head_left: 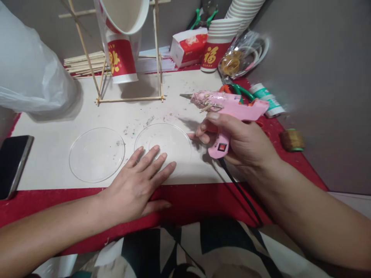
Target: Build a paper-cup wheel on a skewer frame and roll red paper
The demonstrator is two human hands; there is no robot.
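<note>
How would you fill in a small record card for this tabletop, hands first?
Left hand: palm down, fingers spread over a clear disc
Right hand: grips a pink hot glue gun
Nozzle: points toward picture left
Left of that disc: another clear disc
Behind: wooden-stick frame, stacked paper cups
Far left: black smartphone

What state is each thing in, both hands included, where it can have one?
left hand: open, palm down, fingers spread over the right clear disc
right hand: closed on the handle of the glue gun
glue gun: held, nozzle pointing left
red switch: position unclear
left clear disc: lying flat
right clear disc: flat, partly under the left hand
stick frame: standing
phone: screen dark
stacked cups: nested
</note>
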